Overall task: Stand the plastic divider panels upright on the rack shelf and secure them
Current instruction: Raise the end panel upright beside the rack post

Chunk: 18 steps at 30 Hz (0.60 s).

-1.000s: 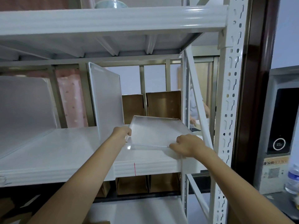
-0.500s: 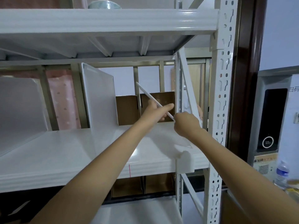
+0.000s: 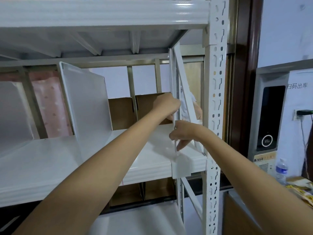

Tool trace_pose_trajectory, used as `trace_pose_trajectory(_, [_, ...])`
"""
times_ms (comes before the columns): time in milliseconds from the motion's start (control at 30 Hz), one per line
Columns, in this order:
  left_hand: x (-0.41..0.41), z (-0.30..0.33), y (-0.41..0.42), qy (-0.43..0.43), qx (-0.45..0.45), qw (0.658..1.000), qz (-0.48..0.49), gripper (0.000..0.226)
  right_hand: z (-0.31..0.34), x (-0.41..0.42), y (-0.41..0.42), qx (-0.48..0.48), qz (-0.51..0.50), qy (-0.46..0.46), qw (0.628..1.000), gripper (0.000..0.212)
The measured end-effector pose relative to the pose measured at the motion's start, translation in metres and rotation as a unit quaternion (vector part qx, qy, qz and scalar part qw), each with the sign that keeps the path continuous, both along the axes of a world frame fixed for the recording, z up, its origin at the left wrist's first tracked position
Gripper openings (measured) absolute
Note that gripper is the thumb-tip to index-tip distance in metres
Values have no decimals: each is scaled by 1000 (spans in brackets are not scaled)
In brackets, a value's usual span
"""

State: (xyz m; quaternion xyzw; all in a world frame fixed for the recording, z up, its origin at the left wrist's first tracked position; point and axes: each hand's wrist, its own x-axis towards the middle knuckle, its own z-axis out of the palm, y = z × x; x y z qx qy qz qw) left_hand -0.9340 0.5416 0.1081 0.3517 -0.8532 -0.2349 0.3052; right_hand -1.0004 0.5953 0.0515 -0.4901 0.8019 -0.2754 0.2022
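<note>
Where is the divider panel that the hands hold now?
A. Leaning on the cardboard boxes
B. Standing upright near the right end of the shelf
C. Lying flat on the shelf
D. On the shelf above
B: the divider panel stands edge-on near the right end of the shelf, with the left hand and right hand on it.

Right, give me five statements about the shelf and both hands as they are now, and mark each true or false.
1. The panel being handled lies flat on the shelf. False: it stands upright, edge-on to the camera, at the shelf's right end.
2. The left hand grips that panel higher up than the right hand. True.
3. Another divider panel stands upright further left on the same shelf. True.
4. The right hand is on the perforated rack post. False: it holds the panel's near edge.
5. Cardboard boxes show behind the shelf. True.
</note>
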Motion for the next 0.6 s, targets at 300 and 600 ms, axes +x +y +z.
trace_pose_trajectory(300, [-8, -8, 17, -16, -9, 1000, -3, 15, -4, -11, 5, 2, -43, 94, 995, 13])
trace_pose_trajectory(600, [-9, -14, 18, 0, -24, 1000, 12, 19, -7, -7, 10, -42, -33, 77, 996, 14])
